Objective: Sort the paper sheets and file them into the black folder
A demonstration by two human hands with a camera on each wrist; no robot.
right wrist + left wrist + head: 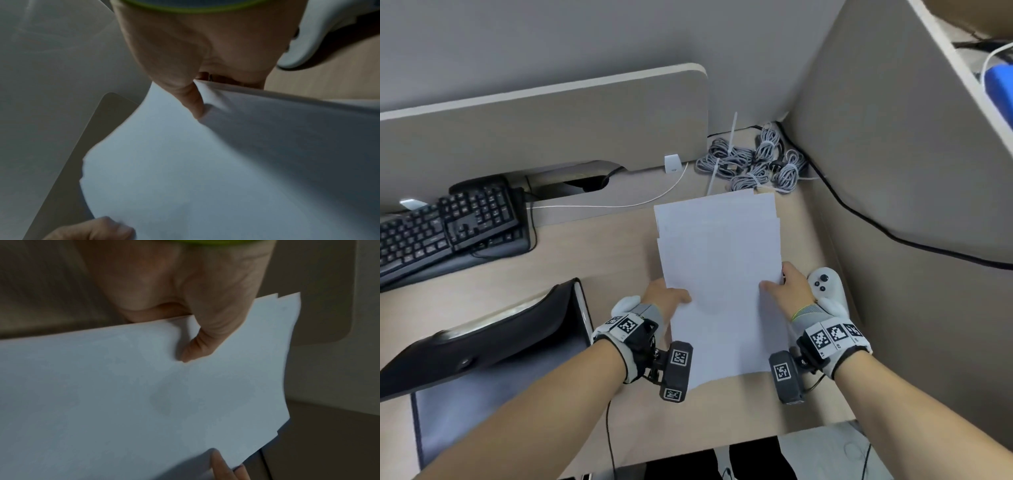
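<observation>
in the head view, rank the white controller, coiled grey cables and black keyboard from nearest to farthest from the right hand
From the right hand:
1. White controller, just to its right on the desk.
2. Coiled grey cables, at the back of the desk beyond the paper sheets.
3. Black keyboard, far left.

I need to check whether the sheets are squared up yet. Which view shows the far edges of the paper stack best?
The head view: the whole paper stack shows, far edges staggered, left hand and right hand pinching its sides. The wrist views show only blurred parts of it; the left hints at stepped corners.
</observation>
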